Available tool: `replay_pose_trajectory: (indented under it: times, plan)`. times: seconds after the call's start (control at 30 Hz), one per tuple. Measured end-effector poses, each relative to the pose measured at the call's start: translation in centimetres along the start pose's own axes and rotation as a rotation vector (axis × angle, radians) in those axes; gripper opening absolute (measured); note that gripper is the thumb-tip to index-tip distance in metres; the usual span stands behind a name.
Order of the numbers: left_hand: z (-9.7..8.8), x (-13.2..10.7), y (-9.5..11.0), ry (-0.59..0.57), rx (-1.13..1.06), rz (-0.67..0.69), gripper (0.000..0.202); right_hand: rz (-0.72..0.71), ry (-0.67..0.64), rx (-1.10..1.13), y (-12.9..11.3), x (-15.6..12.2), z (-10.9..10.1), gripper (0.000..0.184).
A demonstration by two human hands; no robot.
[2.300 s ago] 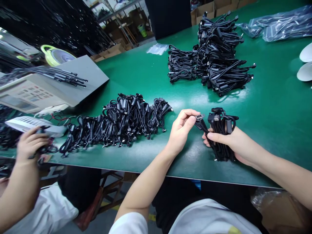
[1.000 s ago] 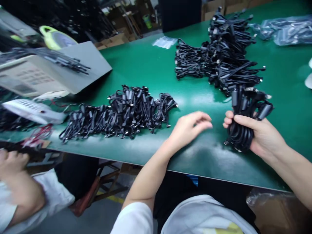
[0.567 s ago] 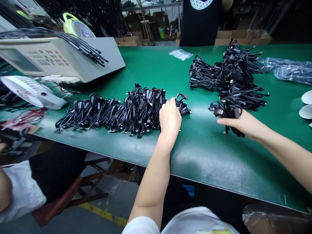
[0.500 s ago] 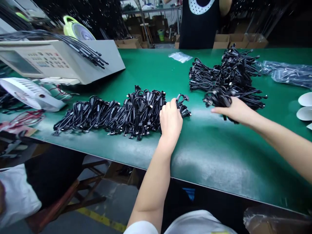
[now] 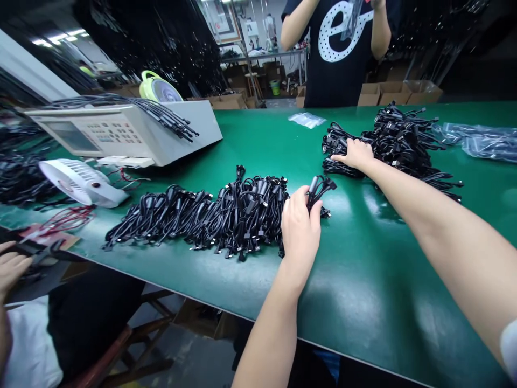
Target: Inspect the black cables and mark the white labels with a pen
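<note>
A bundle of black cables [image 5: 321, 188] stands up between the thumb and fingers of my left hand [image 5: 301, 229], which is closed on it. This hand is at the right end of a long row of coiled black cables [image 5: 242, 215] with small plugs. Farther back on the right, my right hand [image 5: 358, 156] reaches onto a cable pile [image 5: 399, 140]. Its fingers curl over a black cable bundle [image 5: 339, 140] at the pile's left side, thumb on the near side. The fingertips there are partly hidden among the cables.
A beige instrument [image 5: 161, 134] with cables on top stands at the left, a white fan [image 5: 81, 180] before it. Clear plastic bags [image 5: 307, 119] lie at the back, with bagged cables [image 5: 488, 143] at the right. A co-worker [image 5: 339, 70] stands across the green table [image 5: 363, 302]; another person's hand [image 5: 12, 267] is at far left.
My right hand has carried its cable bundle back and left onto the pile. My left hand has turned and now lifts a bundle at the row's end. The view has shifted.
</note>
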State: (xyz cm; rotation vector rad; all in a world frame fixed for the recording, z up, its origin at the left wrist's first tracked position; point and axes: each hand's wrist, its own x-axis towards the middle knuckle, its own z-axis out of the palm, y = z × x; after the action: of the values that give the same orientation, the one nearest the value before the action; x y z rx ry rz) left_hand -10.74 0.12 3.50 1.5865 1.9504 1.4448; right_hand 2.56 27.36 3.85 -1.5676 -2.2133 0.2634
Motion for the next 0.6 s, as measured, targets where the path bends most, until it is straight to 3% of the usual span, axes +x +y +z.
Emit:
replay_pose_trajectory:
  times: [0.1,0.17,0.23,0.3,0.33,0.4,0.5,0.6]
  plan:
    - [-0.1,0.1,0.7,-0.096,-0.605,-0.133,0.026,-0.111,0.005,0.139,-0.6,-3.6,-1.9,0.072]
    - [0.4,0.0,1.0,-0.164,-0.938,-0.249,0.024,-0.198,-0.032,0.262,-1.4,-8.1,-3.5,0.052]
    - [1.2,-0.6,1.3,-0.213,-1.101,-0.330,0.028,-0.277,-0.171,0.387,-2.0,-14.0,-4.5,0.037]
    - [2.2,-1.5,1.6,-0.293,-1.102,-0.350,0.029,-0.316,-0.328,0.508,-2.4,-19.9,-4.9,0.042]
    - [2.7,-2.0,1.8,-0.356,-1.059,-0.339,0.029,-0.254,-0.423,0.672,-2.4,-22.4,-4.9,0.055]
    - [3.4,-3.0,2.1,-0.491,-0.937,-0.294,0.027,-0.072,-0.495,0.886,-2.1,-26.2,-5.0,0.046]
    - [4.0,-4.0,2.4,-0.589,-0.865,-0.244,0.026,0.134,-0.513,1.060,-1.0,-29.4,-5.8,0.018]
    - [4.5,-4.8,2.7,-0.666,-0.920,-0.294,0.029,0.209,-0.576,1.098,0.3,-31.6,-6.8,0.014]
